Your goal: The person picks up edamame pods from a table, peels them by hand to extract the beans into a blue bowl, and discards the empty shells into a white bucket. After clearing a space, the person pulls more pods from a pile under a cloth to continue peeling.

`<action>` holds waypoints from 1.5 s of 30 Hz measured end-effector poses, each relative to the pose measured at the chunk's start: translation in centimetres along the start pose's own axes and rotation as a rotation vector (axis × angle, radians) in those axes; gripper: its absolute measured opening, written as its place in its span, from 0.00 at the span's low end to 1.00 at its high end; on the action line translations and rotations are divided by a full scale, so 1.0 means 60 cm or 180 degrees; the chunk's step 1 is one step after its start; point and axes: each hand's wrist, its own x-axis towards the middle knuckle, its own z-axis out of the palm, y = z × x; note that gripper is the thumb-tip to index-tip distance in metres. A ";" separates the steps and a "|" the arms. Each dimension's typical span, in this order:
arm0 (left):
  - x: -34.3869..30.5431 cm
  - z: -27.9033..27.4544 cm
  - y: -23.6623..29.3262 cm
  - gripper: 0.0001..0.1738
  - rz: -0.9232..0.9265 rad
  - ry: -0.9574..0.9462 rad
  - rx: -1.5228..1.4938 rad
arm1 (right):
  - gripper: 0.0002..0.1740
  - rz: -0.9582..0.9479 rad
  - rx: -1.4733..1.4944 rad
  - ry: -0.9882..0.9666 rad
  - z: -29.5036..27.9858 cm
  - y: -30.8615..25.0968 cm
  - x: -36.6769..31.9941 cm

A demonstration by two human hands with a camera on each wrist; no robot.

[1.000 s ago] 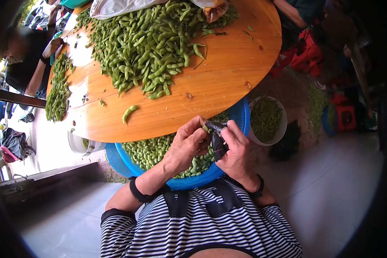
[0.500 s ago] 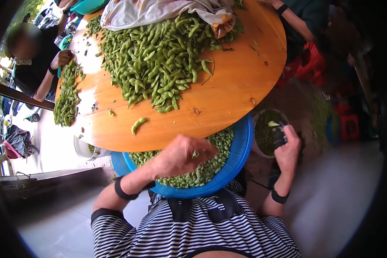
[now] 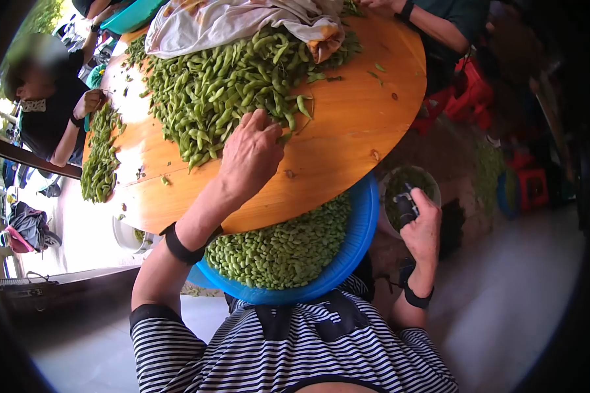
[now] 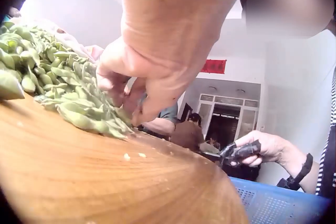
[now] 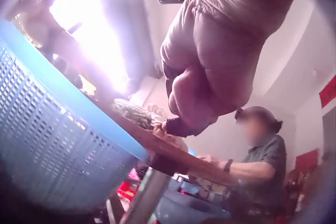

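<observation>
In the head view, my left hand point(image 3: 250, 157) is over the table at the near edge of a heap of green pods point(image 3: 210, 85). The left wrist view shows its fingers curled down round a pod point(image 4: 122, 115) at the heap's edge, the pod partly hidden. My right hand point(image 3: 423, 229) hangs over a white bucket point(image 3: 437, 190) of green shells, dark coverings on its thumb and finger, its fingers loosely bent, with no pod visible in it. A blue basket point(image 3: 367, 223) of shelled beans point(image 3: 278, 252) is at my lap.
A round wooden table point(image 3: 347, 144) reaches over the basket's far rim. A white cloth point(image 3: 229, 26) covers the heap's back. On the left lies a smaller row of pods point(image 3: 101, 157), with another person's hand point(image 3: 90, 103) at it. Someone else's arm point(image 3: 436, 25) rests at the far right edge.
My hands have parted; the left has moved forward from above the basket to the pods, the right sideways over the bucket. The pale shell in my right hand is no longer visible. The single pod near the table edge is gone from view.
</observation>
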 end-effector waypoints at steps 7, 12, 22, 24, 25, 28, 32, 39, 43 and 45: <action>-0.048 -0.013 0.079 0.08 -0.1426 -0.0722 -0.3606 | 0.11 -0.0059 0.1608 -0.0797 0.058 -0.089 0.009; -0.081 0.005 0.114 0.06 -0.1982 -0.0914 -0.5093 | 0.07 0.0359 0.2694 -0.1329 0.081 -0.091 0.004; -0.107 0.028 0.129 0.02 -0.1643 -0.0303 -0.4474 | 0.12 0.0761 0.3864 -0.1583 0.085 -0.082 -0.011; -0.109 0.029 0.128 0.03 -0.1166 -0.0157 -0.3487 | 0.12 0.0706 0.3781 -0.1595 0.086 -0.076 -0.011; -0.111 0.031 0.127 0.03 -0.1168 -0.0160 -0.3487 | 0.12 0.0648 0.3701 -0.1599 0.086 -0.074 -0.011; -0.112 0.033 0.127 0.04 -0.0986 -0.0102 -0.3608 | 0.12 0.0366 0.2905 -0.1349 0.079 -0.088 -0.012; -0.109 0.036 0.120 0.08 -0.2166 -0.0959 -0.6261 | 0.11 0.0638 0.3792 -0.1550 0.076 -0.076 -0.012; -0.092 0.031 0.125 0.16 -0.1715 -0.1442 -0.5646 | 0.05 0.0339 0.2553 -0.1644 0.059 -0.073 -0.006; -0.088 0.026 0.131 0.11 -0.1568 -0.1418 -0.4170 | 0.09 -0.0670 0.1374 -0.1132 0.063 -0.091 -0.004; -0.084 0.006 0.131 0.11 -0.1070 -0.1383 -0.3304 | 0.09 -0.0879 0.1134 -0.1005 0.064 -0.093 -0.003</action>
